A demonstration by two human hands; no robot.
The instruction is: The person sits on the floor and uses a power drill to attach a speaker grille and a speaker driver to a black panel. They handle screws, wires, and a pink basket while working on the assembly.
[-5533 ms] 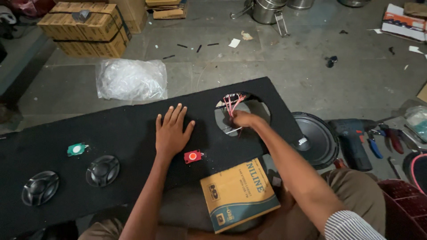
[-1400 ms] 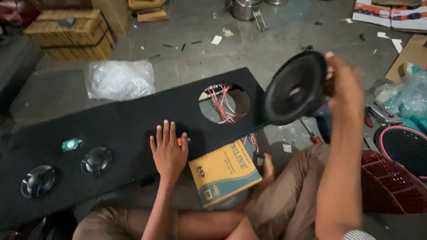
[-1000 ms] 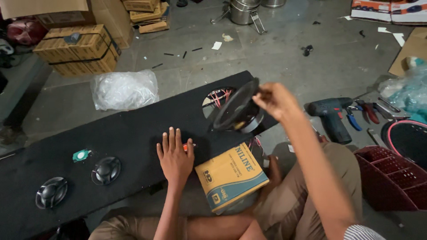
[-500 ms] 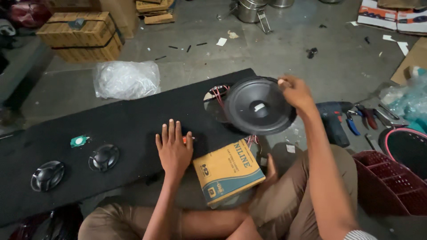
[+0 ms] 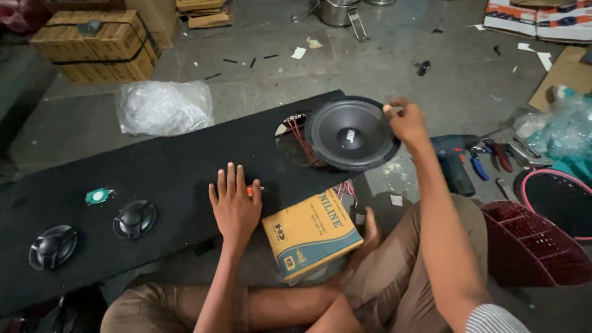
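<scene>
Concrete workshop floor (image 5: 394, 68), littered with scraps, carries a long black carpeted panel (image 5: 179, 166) in front of a seated person. Their left hand (image 5: 234, 206) lies flat and spread on the panel, holding nothing, just beside a small red part (image 5: 251, 190). Their right hand (image 5: 407, 122) pinches the rim of a large round black speaker (image 5: 351, 134), which sits tilted and off-centre over a round cutout (image 5: 295, 143). Red wires (image 5: 302, 145) show inside the opening, close under the speaker's edge. The likely trouble: with only a one-sided rim grip, the speaker could slip or drop unevenly, trapping those wires or knocking its cone. A yellow cardboard box (image 5: 311, 235) rests against the panel's near edge; a cordless drill (image 5: 453, 157) lies near on the floor.
</scene>
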